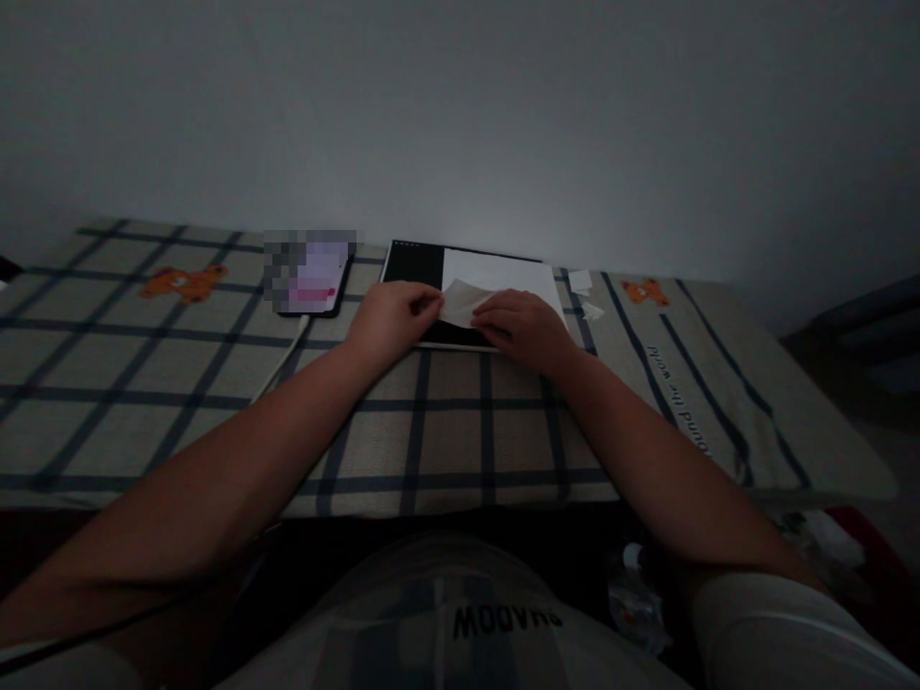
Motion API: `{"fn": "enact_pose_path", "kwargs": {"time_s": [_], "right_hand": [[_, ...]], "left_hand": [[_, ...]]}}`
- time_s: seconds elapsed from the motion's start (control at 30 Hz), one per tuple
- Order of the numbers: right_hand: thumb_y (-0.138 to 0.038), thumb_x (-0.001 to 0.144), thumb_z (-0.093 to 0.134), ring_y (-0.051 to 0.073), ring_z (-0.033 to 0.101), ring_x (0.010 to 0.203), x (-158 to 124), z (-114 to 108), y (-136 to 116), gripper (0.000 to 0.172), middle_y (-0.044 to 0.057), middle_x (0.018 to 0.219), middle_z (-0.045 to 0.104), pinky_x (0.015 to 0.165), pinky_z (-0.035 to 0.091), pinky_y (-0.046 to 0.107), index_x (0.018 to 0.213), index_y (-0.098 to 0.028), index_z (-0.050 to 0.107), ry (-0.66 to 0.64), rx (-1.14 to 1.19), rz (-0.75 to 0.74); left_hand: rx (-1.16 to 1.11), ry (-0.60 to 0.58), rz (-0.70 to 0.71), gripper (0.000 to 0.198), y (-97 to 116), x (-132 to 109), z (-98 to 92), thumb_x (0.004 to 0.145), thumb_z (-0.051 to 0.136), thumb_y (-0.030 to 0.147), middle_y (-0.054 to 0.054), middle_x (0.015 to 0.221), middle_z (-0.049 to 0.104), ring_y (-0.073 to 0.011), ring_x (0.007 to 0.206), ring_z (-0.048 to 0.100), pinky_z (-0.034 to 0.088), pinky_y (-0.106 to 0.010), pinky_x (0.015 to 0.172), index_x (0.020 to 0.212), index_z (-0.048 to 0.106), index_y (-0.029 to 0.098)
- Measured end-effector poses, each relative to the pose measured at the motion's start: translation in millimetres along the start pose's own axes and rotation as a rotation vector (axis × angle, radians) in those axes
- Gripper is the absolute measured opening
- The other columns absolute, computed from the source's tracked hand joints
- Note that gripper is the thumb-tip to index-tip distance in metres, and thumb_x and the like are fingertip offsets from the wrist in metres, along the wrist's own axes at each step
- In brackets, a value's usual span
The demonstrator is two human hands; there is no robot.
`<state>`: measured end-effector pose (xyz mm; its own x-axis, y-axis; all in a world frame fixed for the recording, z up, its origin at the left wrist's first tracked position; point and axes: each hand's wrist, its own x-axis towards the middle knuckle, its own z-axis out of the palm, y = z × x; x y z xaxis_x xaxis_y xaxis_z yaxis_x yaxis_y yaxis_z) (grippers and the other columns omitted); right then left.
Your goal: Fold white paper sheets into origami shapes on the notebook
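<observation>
Between my two hands is a thin, pale sheet of paper (464, 299), slightly see-through and held just above a flat black-and-white book or pad (415, 264). My left hand (397, 311) pinches the sheet's left edge between thumb and fingertips. On the other side, my right hand (523, 326) has its fingers closed together on the right part of the sheet. A plain white area (495, 265) covers much of the book's upper face. The book's lower right part is hidden behind my right hand.
A phone (316, 273) with a lit screen lies to the left, a white cable (280, 359) running from it. Small white paper scraps (580, 281) lie right of the book. A checked cloth (452, 422) covers the table, which meets a wall (460, 125). Below right is a clear bottle (632, 594).
</observation>
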<state>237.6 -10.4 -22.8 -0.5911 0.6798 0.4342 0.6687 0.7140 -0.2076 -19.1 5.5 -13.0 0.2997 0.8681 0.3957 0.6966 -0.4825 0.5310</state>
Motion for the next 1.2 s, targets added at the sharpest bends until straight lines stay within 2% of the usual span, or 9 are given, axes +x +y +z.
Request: {"fn": "enact_pose_path", "kwargs": {"time_s": [0.13,0.27,0.33,0.47,0.6,0.67,0.9,1.07,1.2], "right_hand": [[-0.023,0.104,0.065,0.027,0.076,0.127,-2,2,-4,0.020,0.008,0.134,0.083,0.111,0.056,0.048,0.110,-0.026,0.084,-0.013,0.050,-0.007],[-0.024,0.103,0.068,0.029,0.065,0.148,-2,4,-6,0.015,0.010,0.155,0.072,0.124,0.050,0.054,0.106,-0.026,0.083,-0.085,0.147,-0.032],[-0.024,0.102,0.069,0.031,0.061,0.152,-2,5,-6,0.014,0.014,0.161,0.067,0.126,0.048,0.056,0.104,-0.024,0.082,-0.118,0.175,-0.041],[-0.025,0.099,0.072,0.034,0.068,0.140,0,6,-6,0.015,0.020,0.148,0.074,0.121,0.051,0.057,0.112,-0.020,0.078,-0.144,0.179,0.006],[-0.034,0.102,0.071,0.033,0.071,0.130,0,6,-5,0.027,0.017,0.139,0.077,0.116,0.053,0.054,0.125,-0.019,0.073,-0.159,0.191,0.039],[-0.039,0.103,0.070,0.034,0.070,0.134,-1,7,-6,0.035,0.018,0.146,0.074,0.118,0.052,0.054,0.132,-0.019,0.073,-0.150,0.172,0.045],[-0.036,0.101,0.072,0.036,0.065,0.146,-5,3,-5,0.044,0.015,0.155,0.071,0.124,0.047,0.059,0.143,-0.022,0.075,-0.112,0.069,0.025],[-0.041,0.098,0.079,0.035,0.066,0.146,-6,1,-5,0.047,0.016,0.154,0.072,0.124,0.048,0.057,0.142,-0.022,0.077,-0.130,0.067,-0.018],[-0.046,0.099,0.079,0.036,0.064,0.148,-7,2,-7,0.045,0.016,0.149,0.075,0.128,0.046,0.058,0.136,-0.020,0.081,-0.144,0.071,-0.037]], "left_hand": [[-0.027,0.062,-0.071,0.048,-3,0,-2.1,0.096,0.065,0.031,-0.005,0.100,0.083,-0.0201,0.083,0.072,0.057,-0.033,0.082,0.142,0.074,0.020],[0.030,0.094,-0.078,0.089,-8,1,-3.5,0.094,0.069,0.031,-0.009,0.133,0.078,-0.0222,0.098,0.071,0.058,-0.038,0.094,0.175,0.034,0.026],[0.081,0.097,-0.024,0.096,-11,3,-3.1,0.092,0.071,0.030,-0.012,0.148,0.070,-0.0263,0.113,0.069,0.056,-0.042,0.105,0.177,0.028,0.026],[0.144,0.019,0.027,0.081,-18,6,1.0,0.094,0.069,0.029,-0.014,0.144,0.071,-0.0326,0.129,0.065,0.052,-0.049,0.116,0.171,0.045,0.022],[0.165,-0.020,0.072,0.048,-21,8,3.7,0.099,0.064,0.033,-0.013,0.141,0.075,-0.0361,0.133,0.065,0.050,-0.053,0.118,0.143,0.074,0.020],[0.133,-0.056,0.079,0.037,-19,8,2.5,0.103,0.057,0.036,-0.011,0.130,0.081,-0.0341,0.124,0.070,0.053,-0.050,0.112,0.125,0.082,0.021],[-0.062,-0.068,0.008,0.044,-14,8,3.3,0.105,0.054,0.051,-0.006,0.091,0.082,-0.0243,0.086,0.072,0.057,-0.036,0.083,0.092,0.082,0.020],[-0.139,-0.094,-0.043,0.036,-16,9,7.2,0.103,0.058,0.043,-0.006,0.097,0.083,-0.0248,0.092,0.074,0.059,-0.035,0.086,0.101,0.083,0.017],[-0.092,-0.036,-0.073,0.051,-23,9,6.9,0.098,0.065,0.031,-0.014,0.133,0.080,-0.0301,0.116,0.074,0.058,-0.044,0.105,0.146,0.071,0.014]]}}
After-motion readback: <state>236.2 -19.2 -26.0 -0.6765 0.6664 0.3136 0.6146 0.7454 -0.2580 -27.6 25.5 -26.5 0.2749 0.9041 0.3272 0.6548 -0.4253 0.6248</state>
